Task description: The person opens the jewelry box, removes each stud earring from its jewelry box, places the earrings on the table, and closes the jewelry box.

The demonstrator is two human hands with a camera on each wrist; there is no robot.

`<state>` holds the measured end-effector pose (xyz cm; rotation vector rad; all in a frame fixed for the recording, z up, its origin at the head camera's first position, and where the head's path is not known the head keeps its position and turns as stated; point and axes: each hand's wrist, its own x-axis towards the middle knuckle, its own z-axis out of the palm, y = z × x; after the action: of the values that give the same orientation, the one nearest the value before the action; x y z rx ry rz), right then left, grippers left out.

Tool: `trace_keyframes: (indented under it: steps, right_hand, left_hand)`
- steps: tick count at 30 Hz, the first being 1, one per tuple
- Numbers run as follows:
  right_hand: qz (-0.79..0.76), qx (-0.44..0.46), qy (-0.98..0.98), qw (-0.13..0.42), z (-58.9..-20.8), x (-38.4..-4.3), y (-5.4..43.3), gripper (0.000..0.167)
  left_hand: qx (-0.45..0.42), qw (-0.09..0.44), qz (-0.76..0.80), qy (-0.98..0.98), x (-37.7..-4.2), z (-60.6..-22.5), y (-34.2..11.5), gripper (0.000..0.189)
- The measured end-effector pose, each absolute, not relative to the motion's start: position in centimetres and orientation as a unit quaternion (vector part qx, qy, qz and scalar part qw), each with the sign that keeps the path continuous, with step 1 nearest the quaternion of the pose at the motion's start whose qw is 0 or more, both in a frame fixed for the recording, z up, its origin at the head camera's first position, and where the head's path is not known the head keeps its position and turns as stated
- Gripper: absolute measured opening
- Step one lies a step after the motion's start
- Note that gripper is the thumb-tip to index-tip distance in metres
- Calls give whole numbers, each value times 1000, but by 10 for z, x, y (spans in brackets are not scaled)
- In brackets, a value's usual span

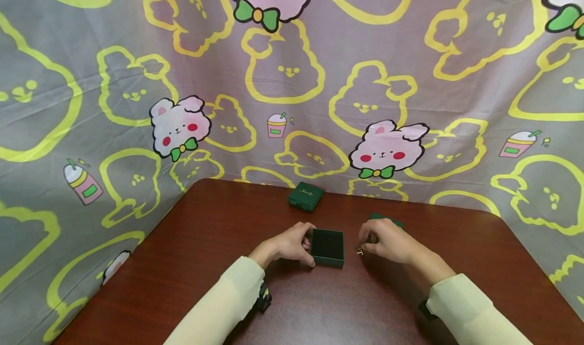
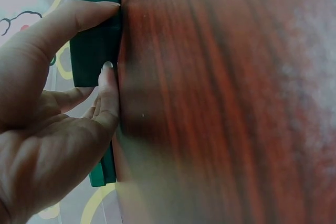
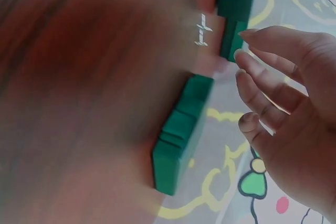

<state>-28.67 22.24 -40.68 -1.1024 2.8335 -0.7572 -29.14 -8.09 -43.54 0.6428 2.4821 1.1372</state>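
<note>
My left hand (image 1: 292, 244) grips the left side of an open dark green box (image 1: 329, 261) with a black inside. In the left wrist view, the thumb and fingers (image 2: 108, 90) hold the box (image 2: 94, 45) at its walls. A small shiny silver piece (image 1: 360, 251) lies by the fingertips of my right hand (image 1: 388, 240); its exact kind is too small to tell. Seen from the right wrist, that silver piece (image 3: 202, 30) is apart from the loosely bent fingers (image 3: 257, 85), and nothing shows between them.
A green box with gold lettering (image 1: 306, 196) stands near the table's back edge. Another green box (image 3: 181, 135) is partly hidden behind my right hand in the head view. A patterned curtain (image 1: 315, 106) rises behind the brown table (image 1: 219, 223).
</note>
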Motion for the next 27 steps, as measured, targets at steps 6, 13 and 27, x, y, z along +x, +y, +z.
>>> trace_keyframes:
  steps: [6, 13, 27]
  right_hand:
    - [-227, -341, 912, -29, -397, -286, 233, 16]
    - [-208, -294, 932, -40, -399, -290, 246, 29]
    - [-189, -267, 942, -69, -418, -308, 268, 72]
  left_hand:
    - [230, 166, 404, 870, -292, -433, -82, 75]
    - [231, 170, 404, 868, -291, -434, -83, 77]
    - [229, 171, 404, 869, -292, -433, -82, 78]
